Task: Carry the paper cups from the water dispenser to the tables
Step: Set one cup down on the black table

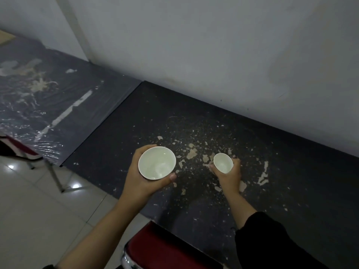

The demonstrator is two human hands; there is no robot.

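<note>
The left hand (143,179) grips one paper cup (157,163) at frame centre, the right hand (229,174) another paper cup (223,163) lower over the worn dark counter (136,123), so setting them down upright seems next

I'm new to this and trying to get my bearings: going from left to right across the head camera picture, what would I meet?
Plastic-wrapped table → left hand holding the larger-looking cup → right hand holding the smaller-looking cup, low over the worn dark table that runs to the right edge.
</note>
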